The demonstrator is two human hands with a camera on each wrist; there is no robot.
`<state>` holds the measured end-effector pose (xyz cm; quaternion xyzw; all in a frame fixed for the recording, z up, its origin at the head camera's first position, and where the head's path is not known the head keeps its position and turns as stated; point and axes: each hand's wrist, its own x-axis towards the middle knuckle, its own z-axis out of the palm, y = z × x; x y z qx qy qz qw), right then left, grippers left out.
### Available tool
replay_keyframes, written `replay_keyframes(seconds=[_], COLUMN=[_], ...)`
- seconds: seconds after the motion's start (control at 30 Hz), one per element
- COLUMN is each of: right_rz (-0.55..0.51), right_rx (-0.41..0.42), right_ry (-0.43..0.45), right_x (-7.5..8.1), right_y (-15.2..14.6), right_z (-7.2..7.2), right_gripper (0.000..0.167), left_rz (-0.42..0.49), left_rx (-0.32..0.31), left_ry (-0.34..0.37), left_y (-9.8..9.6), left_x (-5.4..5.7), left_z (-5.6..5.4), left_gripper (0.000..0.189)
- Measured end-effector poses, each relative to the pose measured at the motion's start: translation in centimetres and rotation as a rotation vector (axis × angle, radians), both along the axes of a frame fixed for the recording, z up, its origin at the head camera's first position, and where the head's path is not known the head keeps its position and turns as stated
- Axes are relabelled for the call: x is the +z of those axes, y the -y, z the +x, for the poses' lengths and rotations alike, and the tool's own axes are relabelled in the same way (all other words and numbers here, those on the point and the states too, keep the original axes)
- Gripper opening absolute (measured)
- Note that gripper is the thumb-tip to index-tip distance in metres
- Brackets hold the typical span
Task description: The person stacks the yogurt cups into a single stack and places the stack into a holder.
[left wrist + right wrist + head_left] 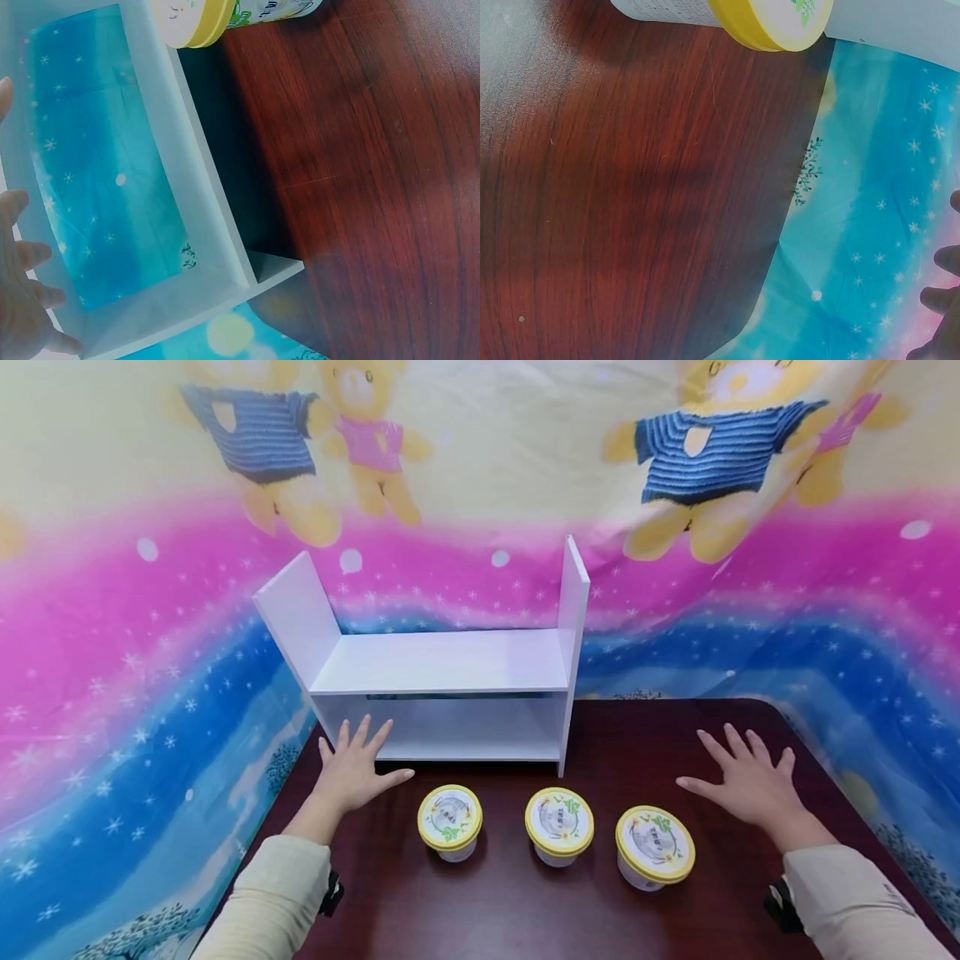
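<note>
Three round tubs with yellow-rimmed, printed lids stand in a row on the dark table: a left tub (450, 821), a middle tub (558, 825) and a right tub (654, 847). My left hand (354, 775) is spread wide, holding nothing, left of the left tub and in front of the white shelf (442, 662). To the right of the right tub, my right hand (752, 783) is spread too, with nothing in it. Part of a tub (196, 21) shows at the top of the left wrist view, and a tub (769, 22) at the top of the right wrist view.
The white shelf has two levels and tall side panels, and it stands at the back left of the table (675, 735). Behind and beside the table hangs a printed cloth (480, 502) with bears and snowflakes. The table's right back corner is rounded.
</note>
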<state>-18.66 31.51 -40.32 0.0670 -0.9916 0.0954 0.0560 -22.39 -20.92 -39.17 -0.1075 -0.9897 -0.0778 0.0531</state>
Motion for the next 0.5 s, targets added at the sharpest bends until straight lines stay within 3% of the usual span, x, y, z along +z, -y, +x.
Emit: replay_keyframes(seconds=[0.5], right_rz=[0.0], right_rx=[0.01], right_ry=[0.001], right_x=[-0.23], right_y=[0.64], right_z=[-0.42], right_gripper=[0.09], left_rz=[0.009], left_rx=[0.016], left_ry=[0.019], left_y=[0.72], left_x=[-0.67], left_z=[-0.43], left_gripper=[0.092])
